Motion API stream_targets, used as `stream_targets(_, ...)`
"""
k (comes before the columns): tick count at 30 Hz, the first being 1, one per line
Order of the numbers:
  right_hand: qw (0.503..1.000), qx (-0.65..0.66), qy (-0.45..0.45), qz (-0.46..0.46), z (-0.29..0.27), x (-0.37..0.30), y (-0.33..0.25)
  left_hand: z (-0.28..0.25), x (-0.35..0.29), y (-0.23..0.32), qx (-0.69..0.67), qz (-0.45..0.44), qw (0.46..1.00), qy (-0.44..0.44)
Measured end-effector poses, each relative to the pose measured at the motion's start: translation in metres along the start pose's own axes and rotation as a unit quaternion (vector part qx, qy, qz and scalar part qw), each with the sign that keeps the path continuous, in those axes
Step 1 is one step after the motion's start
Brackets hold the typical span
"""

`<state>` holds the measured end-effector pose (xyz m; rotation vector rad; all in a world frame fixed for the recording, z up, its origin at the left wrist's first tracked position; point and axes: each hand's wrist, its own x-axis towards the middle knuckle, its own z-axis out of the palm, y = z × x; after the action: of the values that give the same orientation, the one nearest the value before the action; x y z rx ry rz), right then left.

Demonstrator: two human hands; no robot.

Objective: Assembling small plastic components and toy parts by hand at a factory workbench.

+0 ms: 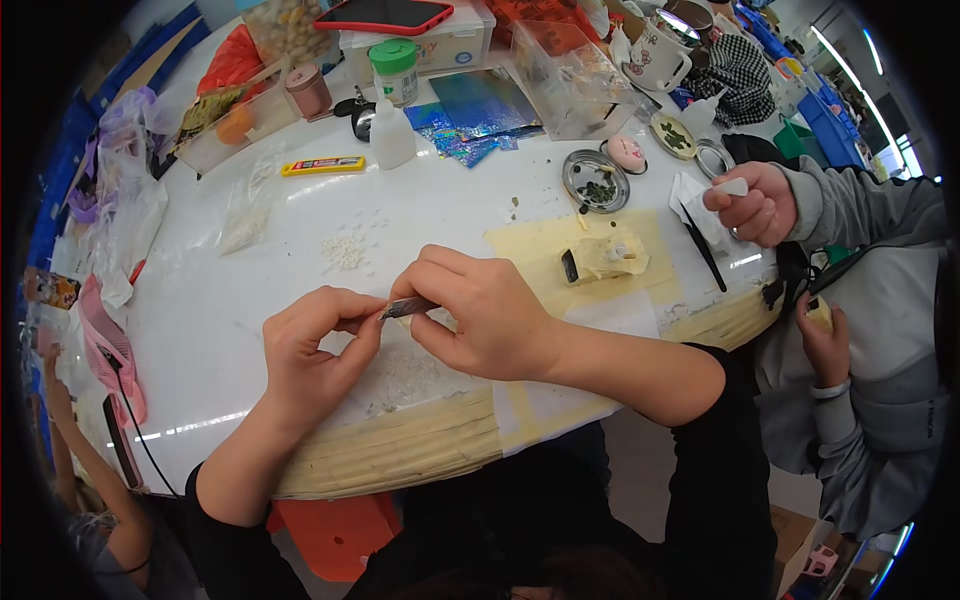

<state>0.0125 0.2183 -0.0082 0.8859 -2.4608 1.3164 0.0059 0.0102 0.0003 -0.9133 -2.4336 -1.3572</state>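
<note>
Over the near middle of the white table, my two hands meet at the fingertips. My right hand (480,318) is closed around a slim, dark grey tool (408,307), whose tapered end points left. At that end, the thumb and forefinger of my left hand (325,335) are pinched together. Whatever lies between them is too small to make out. A scatter of tiny white pieces (343,252) lies just beyond my left hand. Small clear bits (400,378) are spread on the table below my hands.
At right, a co-worker's hand (755,205) holds a small white piece near black tweezers (703,248). A round metal dish (596,182) holds dark green bits. Further back stand a white squeeze bottle (391,135), a yellow box (323,166) and a clear bin (575,95).
</note>
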Motion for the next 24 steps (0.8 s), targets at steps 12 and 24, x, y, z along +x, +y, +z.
stream_targets(12, 1.000, -0.003, 0.017, -0.017, 0.0034, -0.0014, 0.0041, 0.0005, -0.0002, 0.0006, 0.006, -0.002, 1.000, -0.005)
stream_targets(24, 1.000, -0.017, 0.014, -0.013, 0.0043, -0.0018, 0.0042, 0.0016, -0.0005, 0.0004, 0.019, -0.001, 1.000, -0.004)
